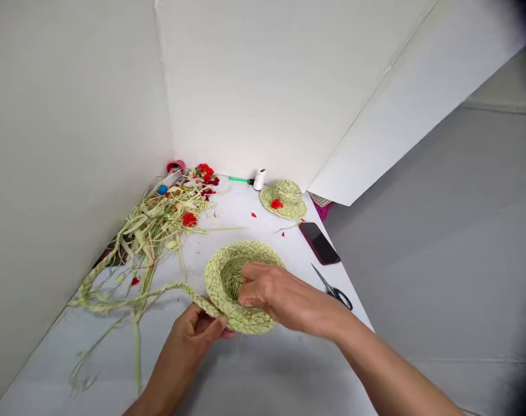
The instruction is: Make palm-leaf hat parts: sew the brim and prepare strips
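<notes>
A small woven straw hat, pale green, lies with its hollow facing me at the middle of the table. My left hand pinches a plaited straw braid against the hat's near-left rim, thumb on top. From there the braid trails off to the left. My right hand reaches over the hat's opening with its fingers curled closed; its fingertips are inside, and anything they pinch is too small or hidden to name.
Loose straw strips and red flowers are heaped at the left. A finished-looking straw hat with a red flower stands at the back, near a white spool. A phone and scissors lie along the right edge.
</notes>
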`<state>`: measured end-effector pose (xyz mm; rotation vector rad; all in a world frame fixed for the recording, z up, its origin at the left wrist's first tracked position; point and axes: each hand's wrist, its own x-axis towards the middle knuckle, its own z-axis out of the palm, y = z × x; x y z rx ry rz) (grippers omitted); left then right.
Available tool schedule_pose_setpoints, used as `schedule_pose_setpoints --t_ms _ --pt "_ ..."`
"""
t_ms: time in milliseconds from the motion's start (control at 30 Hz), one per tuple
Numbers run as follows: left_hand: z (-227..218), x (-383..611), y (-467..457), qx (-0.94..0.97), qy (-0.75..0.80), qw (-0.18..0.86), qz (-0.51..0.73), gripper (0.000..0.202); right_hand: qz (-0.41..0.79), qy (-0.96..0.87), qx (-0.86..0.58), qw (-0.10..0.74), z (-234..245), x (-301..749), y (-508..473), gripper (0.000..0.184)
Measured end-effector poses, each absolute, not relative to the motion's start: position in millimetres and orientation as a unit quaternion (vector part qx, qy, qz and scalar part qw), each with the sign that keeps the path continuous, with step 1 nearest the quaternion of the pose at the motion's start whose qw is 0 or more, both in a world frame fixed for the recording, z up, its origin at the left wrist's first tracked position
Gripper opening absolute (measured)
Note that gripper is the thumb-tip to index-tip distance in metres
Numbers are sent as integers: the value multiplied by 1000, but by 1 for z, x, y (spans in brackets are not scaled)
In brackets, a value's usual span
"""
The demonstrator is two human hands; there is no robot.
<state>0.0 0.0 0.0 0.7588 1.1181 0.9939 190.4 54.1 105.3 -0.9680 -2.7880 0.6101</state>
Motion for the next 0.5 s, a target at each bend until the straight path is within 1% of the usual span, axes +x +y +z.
schedule_pose_setpoints --t_ms 167,367,500 --pt "6 -4 0 341 487 677 433 36 336 -896 -288 33 98 186 80 20" --pt "11 -6 -3 343 471 691 428 37 498 -821 -277 36 78 190 100 6" --pt "16 -4 -2 350 464 694 424 36 560 -785 -262 26 65 192 108 10"
